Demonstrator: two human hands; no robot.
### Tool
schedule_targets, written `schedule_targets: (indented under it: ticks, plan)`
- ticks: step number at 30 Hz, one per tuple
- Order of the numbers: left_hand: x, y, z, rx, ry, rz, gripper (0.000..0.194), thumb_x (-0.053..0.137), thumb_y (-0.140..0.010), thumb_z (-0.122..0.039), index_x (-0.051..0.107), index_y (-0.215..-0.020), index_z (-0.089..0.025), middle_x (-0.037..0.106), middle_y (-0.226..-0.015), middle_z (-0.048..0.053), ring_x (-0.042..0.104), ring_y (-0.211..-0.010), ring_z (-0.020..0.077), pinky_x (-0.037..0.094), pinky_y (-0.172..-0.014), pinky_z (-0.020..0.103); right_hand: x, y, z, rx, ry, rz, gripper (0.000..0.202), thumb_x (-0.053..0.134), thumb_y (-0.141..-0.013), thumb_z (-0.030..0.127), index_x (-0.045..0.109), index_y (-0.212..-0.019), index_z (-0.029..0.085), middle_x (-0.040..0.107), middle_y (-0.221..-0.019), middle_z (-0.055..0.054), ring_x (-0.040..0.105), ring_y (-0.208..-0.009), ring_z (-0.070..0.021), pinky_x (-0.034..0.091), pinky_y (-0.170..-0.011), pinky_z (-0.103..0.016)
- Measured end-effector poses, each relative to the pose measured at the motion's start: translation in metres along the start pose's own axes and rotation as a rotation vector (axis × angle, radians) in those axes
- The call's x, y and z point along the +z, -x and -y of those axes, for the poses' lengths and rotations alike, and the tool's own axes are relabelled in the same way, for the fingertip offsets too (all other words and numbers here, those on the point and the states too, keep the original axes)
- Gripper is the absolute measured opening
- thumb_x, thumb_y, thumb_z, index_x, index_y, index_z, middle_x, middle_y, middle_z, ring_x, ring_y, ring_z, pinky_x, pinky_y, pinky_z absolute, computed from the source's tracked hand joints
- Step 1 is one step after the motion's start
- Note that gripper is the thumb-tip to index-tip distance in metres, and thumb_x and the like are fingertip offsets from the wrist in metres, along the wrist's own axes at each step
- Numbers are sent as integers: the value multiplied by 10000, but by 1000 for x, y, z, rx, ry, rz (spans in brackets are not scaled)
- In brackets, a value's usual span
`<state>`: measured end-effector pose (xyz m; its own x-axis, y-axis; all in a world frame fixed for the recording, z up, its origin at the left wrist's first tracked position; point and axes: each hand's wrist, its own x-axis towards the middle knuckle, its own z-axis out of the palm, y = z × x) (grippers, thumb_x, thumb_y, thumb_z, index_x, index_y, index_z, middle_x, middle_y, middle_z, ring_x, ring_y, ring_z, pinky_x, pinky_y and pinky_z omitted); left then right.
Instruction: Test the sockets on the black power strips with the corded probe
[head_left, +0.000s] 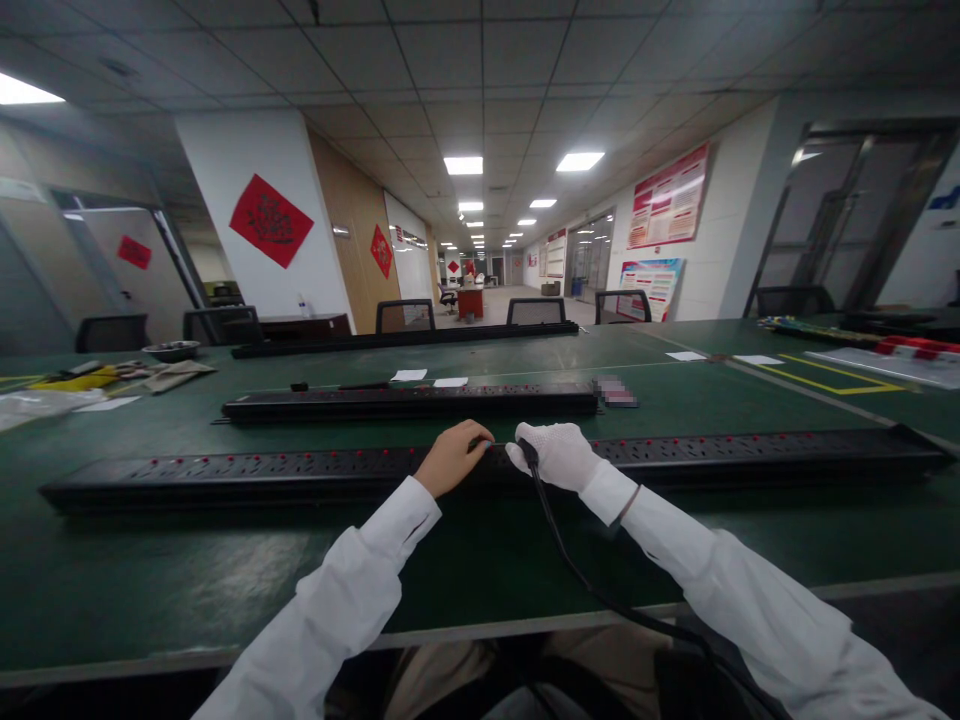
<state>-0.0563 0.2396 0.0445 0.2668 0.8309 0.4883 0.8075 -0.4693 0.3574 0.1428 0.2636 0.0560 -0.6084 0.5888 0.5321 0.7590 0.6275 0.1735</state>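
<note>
A long black power strip with a row of sockets and red dots lies across the green table. Over its middle, my bare left hand is pinched at the fingertips around something small and dark that I cannot make out. Just to the right, my right hand, in a white glove, grips the end of a black cable. The cable hangs from the glove and curves down over the table's front edge to the right. The fingertips of both hands are close together, and whatever lies between them is too small to tell.
Behind the hands, a shorter black strip bundle lies on the green table, with a further dark bar beyond. White paper slips lie nearby. Gloves and a bowl are at left; a red object is at right.
</note>
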Motion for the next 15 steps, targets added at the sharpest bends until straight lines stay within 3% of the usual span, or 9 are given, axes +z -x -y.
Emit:
schedule_targets:
  ticks: [6,15]
  plan:
    - [-2,0,3,-48,-85,12,150,489,-790,-240,581,-903,-206,581,-892,17,554,-815,161,449,-710,275,-3,0,1,5,-22,24,420,254,-866,476,560,-826,192,626,-629,-24,546,-557,-122,173,-505,-229]
    - [1,-1,8,-36,-16,99,139,458,-806,-228,549,-907,-202,574,-899,15,546,-808,151,437,-734,278,-3,1,0,2,-19,25,435,238,-868,480,565,-836,195,626,-626,-31,543,-558,-125,191,-513,-225]
